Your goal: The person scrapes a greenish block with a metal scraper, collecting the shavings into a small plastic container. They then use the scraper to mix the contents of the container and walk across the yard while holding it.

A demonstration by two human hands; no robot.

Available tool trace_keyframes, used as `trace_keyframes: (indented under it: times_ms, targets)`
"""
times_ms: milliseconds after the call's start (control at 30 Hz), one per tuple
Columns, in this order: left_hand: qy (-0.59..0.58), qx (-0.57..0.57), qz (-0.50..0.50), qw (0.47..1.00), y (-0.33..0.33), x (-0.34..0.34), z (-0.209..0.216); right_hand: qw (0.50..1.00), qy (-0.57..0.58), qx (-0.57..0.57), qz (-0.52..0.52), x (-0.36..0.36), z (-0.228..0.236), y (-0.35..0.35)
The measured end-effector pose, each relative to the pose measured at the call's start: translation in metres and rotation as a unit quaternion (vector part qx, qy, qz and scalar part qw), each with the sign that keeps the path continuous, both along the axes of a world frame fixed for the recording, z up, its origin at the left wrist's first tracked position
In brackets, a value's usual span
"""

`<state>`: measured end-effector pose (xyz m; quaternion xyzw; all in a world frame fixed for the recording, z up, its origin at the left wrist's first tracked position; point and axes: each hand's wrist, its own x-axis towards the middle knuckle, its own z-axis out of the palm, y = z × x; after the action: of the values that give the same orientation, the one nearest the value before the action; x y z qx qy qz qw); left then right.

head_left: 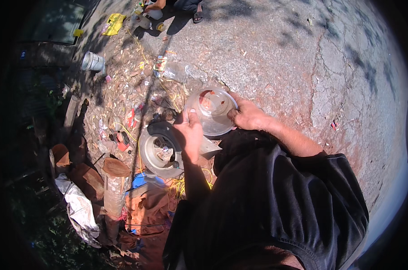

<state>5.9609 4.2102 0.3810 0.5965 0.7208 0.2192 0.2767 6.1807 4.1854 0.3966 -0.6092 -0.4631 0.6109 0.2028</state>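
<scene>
I hold a clear round plastic tub (219, 125) between both hands, above the littered ground. My left hand (189, 137) closes on its left side, thumb lying on the wall. On the opposite side, my right hand (248, 114) grips the rim with curled fingers. Reddish-brown bits show in or through the tub; I cannot tell which. Below my left wrist stands a grey round basin-like thing (146, 152) with small pieces inside, partly covered by a dark curved object (164, 129).
Scraps and yellow cord (179, 186) litter the ground at left. A pale bucket (93, 61) lies farther off, near a yellow bag (113, 24). Cut logs (116, 189) and a white sack (78, 207) are at lower left. Another person's sandalled foot (198, 17) shows at the top.
</scene>
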Motion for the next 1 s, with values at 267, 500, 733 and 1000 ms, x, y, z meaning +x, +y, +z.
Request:
trace_keyframes:
  times_ms: [267,500,733,1000]
  targets:
    - [-0.244,0.03,-0.049,0.968,0.012,0.005,0.015,0.999,0.005,0.006,-0.035,0.012,0.004,0.019]
    - [-0.498,-0.144,-0.002,0.855,0.003,-0.02,0.003,0.996,0.064,0.058,0.001,0.025,0.024,0.026]
    - [-0.476,-0.035,-0.018,0.878,0.005,0.005,0.005,0.93,-0.057,0.32,-0.173,0.021,0.047,0.019]
    - [-0.434,0.065,-0.114,0.891,0.009,0.034,0.017,0.936,-0.099,0.337,0.012,-0.028,0.028,0.056]
